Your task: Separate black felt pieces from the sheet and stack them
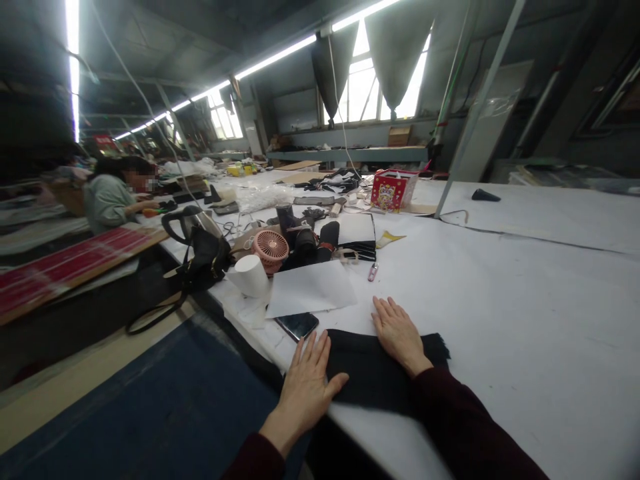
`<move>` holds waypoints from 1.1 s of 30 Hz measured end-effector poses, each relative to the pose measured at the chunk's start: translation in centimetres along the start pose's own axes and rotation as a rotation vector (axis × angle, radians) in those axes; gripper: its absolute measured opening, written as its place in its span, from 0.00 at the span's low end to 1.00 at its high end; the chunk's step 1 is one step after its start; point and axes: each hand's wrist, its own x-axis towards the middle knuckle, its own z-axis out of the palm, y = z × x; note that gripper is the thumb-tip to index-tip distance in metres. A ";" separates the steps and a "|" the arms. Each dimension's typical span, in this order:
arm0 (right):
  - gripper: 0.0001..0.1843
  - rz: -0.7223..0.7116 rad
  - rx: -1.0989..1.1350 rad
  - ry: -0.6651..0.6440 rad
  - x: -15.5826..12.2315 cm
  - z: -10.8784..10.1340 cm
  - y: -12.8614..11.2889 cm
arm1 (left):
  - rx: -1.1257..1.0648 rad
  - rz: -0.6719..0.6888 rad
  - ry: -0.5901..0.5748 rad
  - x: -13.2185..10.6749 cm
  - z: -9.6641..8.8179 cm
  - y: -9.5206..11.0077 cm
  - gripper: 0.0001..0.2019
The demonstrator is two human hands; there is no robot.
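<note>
A piece of black fabric [373,373] lies flat on the white table [500,313] near its front edge. My left hand [307,383] rests open at the fabric's left edge, fingers stretched, thumb on the cloth. My right hand [397,333] lies flat and open on the fabric's far edge, fingers pointing away from me. Both sleeves are dark maroon.
A dark phone [297,325] and a white sheet [310,288] lie just beyond my left hand. Further back stand a white roll [250,275], a pink fan [271,248], a black bag [203,257] and a red box [393,189]. A person [113,197] sits at the far left.
</note>
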 end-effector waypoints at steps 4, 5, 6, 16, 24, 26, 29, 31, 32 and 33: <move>0.27 -0.014 0.001 0.007 -0.1 -0.2 0.0 | -0.003 0.037 0.141 2.4 -2.4 3.0 0.34; 0.27 -0.024 0.002 0.006 -0.1 -0.2 0.0 | -0.025 0.088 0.144 3.4 -2.4 4.1 0.34; 0.27 -0.035 0.002 0.004 -0.2 -0.3 0.1 | -0.054 0.148 0.131 4.4 -2.2 5.0 0.35; 0.27 -0.005 0.001 -0.004 0.0 0.1 0.1 | -0.133 0.147 -0.064 4.4 2.2 3.0 0.41; 0.27 0.008 -0.004 0.000 -0.1 -0.2 -0.1 | -0.057 0.065 -0.077 1.2 1.0 -0.2 0.40; 0.27 0.010 -0.002 0.003 -0.1 -0.2 -0.1 | -0.018 0.051 -0.060 0.6 0.2 -0.3 0.40; 0.27 0.005 0.007 0.006 -0.1 -0.3 -0.1 | 0.016 0.052 0.042 1.0 -1.3 1.1 0.38; 0.27 0.002 0.014 0.008 0.0 -0.3 -0.1 | -0.001 0.118 0.097 2.4 -1.8 2.8 0.38; 0.27 0.000 0.017 0.007 0.0 -0.3 -0.1 | -0.018 0.163 0.102 3.2 -1.8 3.6 0.38; 0.27 -0.002 0.020 0.005 0.0 -0.3 -0.1 | -0.036 0.199 0.091 4.0 -1.6 4.2 0.37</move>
